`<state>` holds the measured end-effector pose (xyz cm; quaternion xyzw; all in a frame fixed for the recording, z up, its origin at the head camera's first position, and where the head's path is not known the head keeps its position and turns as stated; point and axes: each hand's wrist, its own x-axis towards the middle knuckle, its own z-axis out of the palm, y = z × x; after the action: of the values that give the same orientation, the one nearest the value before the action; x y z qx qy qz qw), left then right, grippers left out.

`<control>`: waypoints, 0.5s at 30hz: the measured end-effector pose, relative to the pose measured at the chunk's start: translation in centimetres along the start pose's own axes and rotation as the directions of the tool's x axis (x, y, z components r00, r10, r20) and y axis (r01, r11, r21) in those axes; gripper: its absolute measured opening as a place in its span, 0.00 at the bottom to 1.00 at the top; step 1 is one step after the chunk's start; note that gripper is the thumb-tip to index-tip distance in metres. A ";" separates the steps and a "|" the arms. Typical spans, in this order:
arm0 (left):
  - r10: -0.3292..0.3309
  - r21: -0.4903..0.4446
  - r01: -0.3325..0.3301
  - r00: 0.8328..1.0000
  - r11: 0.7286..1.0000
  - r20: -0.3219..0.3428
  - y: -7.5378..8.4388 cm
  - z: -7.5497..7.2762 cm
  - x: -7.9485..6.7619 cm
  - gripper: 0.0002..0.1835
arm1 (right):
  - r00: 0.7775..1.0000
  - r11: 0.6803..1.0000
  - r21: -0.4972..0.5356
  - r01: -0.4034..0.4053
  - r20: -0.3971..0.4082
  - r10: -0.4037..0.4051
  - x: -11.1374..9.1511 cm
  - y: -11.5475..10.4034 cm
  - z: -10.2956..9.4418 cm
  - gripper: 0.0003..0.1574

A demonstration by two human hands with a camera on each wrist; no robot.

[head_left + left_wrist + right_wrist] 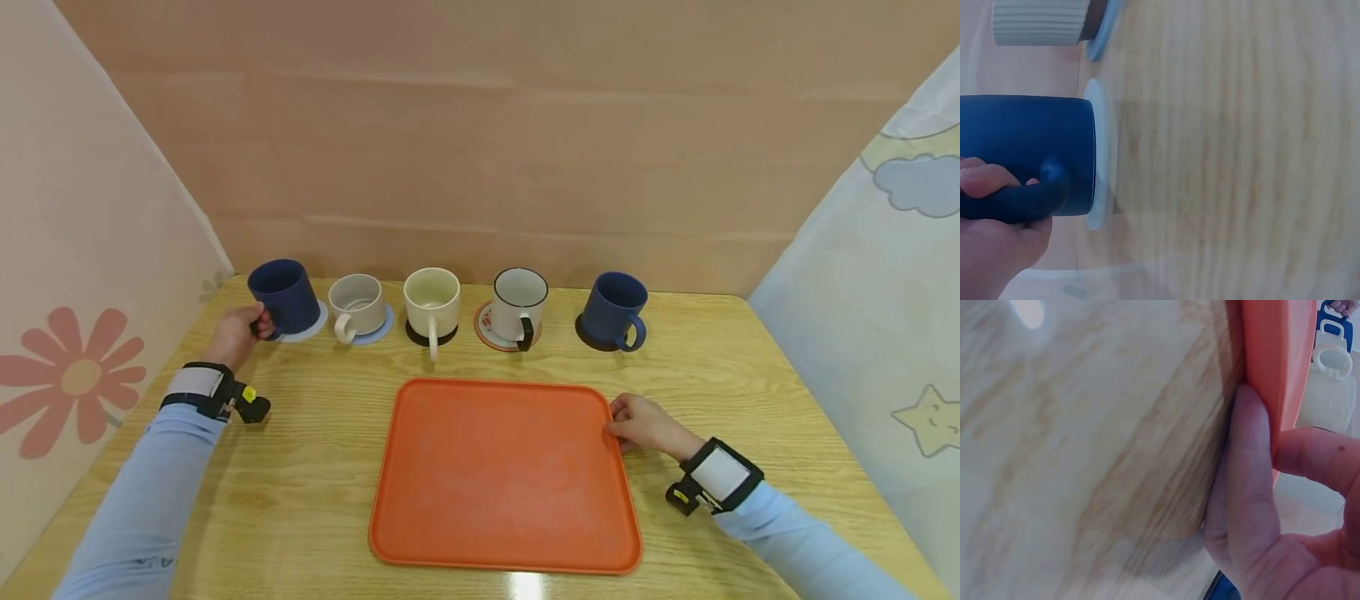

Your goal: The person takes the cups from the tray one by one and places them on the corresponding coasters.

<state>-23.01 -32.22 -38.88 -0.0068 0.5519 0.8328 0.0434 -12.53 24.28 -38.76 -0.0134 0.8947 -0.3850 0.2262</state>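
At the far left of the head view, my left hand [236,332] grips the handle of a dark blue mug [291,298]. The left wrist view shows fingers curled round that handle [1029,199], and the mug's base right at a white coaster [1102,156]. My right hand [648,427] pinches the right rim of an orange tray [502,475] near its far corner. From the right wrist, the thumb shows on the inner side of the tray's edge [1272,356] and the other fingers along its outside, low by the table.
Right of the held mug, a row continues on coasters: a low cream cup [358,304], a pale green mug [432,300], a white mug [519,302] with black rim and handle, and another blue mug [617,304]. A brown paper backdrop [480,150] stands behind the wooden table [315,467].
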 end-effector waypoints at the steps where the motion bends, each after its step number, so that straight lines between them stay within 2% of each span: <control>1: 0.002 0.028 -0.002 1.000 1.000 0.000 -0.1 -0.1 -0.1 0.17 | 1.000 1.000 -0.003 0.001 0.001 -0.001 0.1 0.0 0.0 0.15; 7: -0.006 0.173 0.010 1.000 0.985 -0.022 -0.2 -0.7 -0.3 0.17 | 1.000 1.000 -0.013 0.006 0.000 -0.006 0.4 0.1 0.0 0.14; 8: -0.009 0.251 0.017 0.999 0.968 -0.032 -0.1 -0.6 -0.3 0.17 | 1.000 1.000 -0.010 0.002 -0.002 -0.002 0.4 0.2 0.1 0.15; 9: -0.014 0.343 0.030 0.999 0.939 -0.048 -0.1 -0.5 -0.2 0.18 | 1.000 1.000 -0.010 0.000 -0.006 0.000 0.4 0.2 0.1 0.15; 10: -0.026 0.446 0.054 0.997 0.893 -0.068 0.0 -0.3 -0.3 0.20 | 1.000 1.000 -0.019 -0.001 -0.014 0.001 0.3 0.2 0.1 0.15; 11: -0.044 0.556 0.088 0.995 0.827 -0.091 0.1 0.0 -0.4 0.23 | 1.000 0.999 -0.033 -0.001 -0.025 0.001 0.2 0.1 0.1 0.15; 12: -0.057 0.657 0.117 0.992 0.745 -0.112 0.3 0.3 -0.5 0.28 | 0.999 0.999 -0.049 -0.005 -0.040 0.003 0.0 0.1 0.1 0.16; 14: -0.038 0.813 0.120 0.992 0.570 -0.120 0.4 1.2 -1.0 0.35 | 0.997 0.996 -0.092 -0.011 -0.077 0.004 -0.4 -0.1 0.2 0.18; 15: -0.019 0.852 0.106 0.993 0.512 -0.113 0.4 1.7 -1.4 0.38 | 0.995 0.991 -0.132 -0.011 -0.103 -0.003 -0.7 -0.2 0.2 0.19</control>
<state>-21.56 -30.92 -37.73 -0.0415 0.8911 0.4496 0.0464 -11.85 24.17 -38.48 -0.0068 0.9287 -0.3246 0.1790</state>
